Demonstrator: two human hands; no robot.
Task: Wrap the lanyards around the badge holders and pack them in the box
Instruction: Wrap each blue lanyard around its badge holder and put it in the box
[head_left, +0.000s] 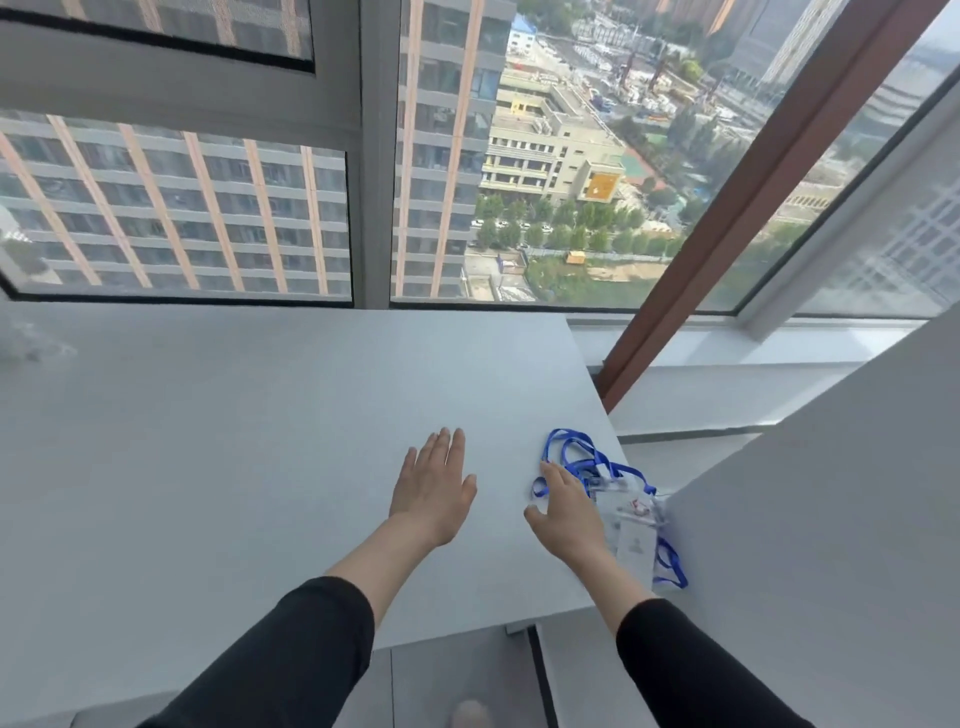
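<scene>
A heap of clear badge holders (635, 525) with tangled blue lanyards (574, 452) lies at the right edge of the white table (234, 441). My right hand (566, 512) rests on the left side of the heap, fingers spread and fairly straight, touching a lanyard; whether it grips anything I cannot tell. My left hand (435, 486) hovers flat over the table to the left of the heap, fingers straight and together, holding nothing. No box is in view.
A large window (545, 156) runs along the table's far edge. A white panel (831, 493) rises just right of the heap. Crumpled clear plastic (26, 340) lies at the table's far left. The floor shows below the table's near edge.
</scene>
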